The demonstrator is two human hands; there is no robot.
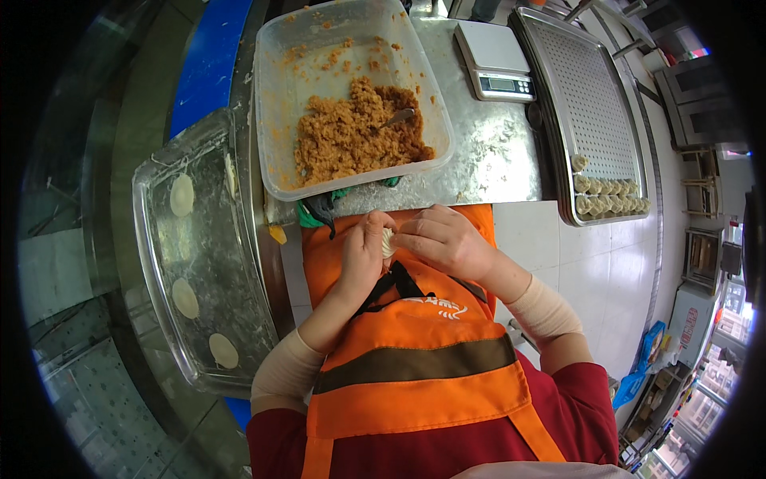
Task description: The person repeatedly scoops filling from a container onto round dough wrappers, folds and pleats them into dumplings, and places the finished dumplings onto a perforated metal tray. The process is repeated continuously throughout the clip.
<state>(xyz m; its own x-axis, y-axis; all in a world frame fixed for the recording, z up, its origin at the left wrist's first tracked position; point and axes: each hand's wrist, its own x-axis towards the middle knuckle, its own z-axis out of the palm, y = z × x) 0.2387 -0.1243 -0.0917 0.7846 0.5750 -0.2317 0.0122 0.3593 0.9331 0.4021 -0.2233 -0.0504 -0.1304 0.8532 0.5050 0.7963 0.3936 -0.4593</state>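
Close to my orange apron (419,365), my left hand (365,254) cradles a pale, pleated dough bun (388,243). The fingertips of my right hand (449,239) pinch the bun's edge from the other side. Both hands are just in front of the metal table's near edge. Beyond them stands a translucent plastic tub (440,135) with brown, crumbly filling (359,129) heaped at its near end. A metal utensil (398,118) sticks out of the filling. The underside of the bun is hidden by my fingers.
To the left, a metal tray (197,251) carries several flat dough rounds (182,194). A digital scale (494,60) stands on the metal table (491,155) right of the tub. At the far right, a perforated tray (589,90) holds rows of shaped buns (607,196).
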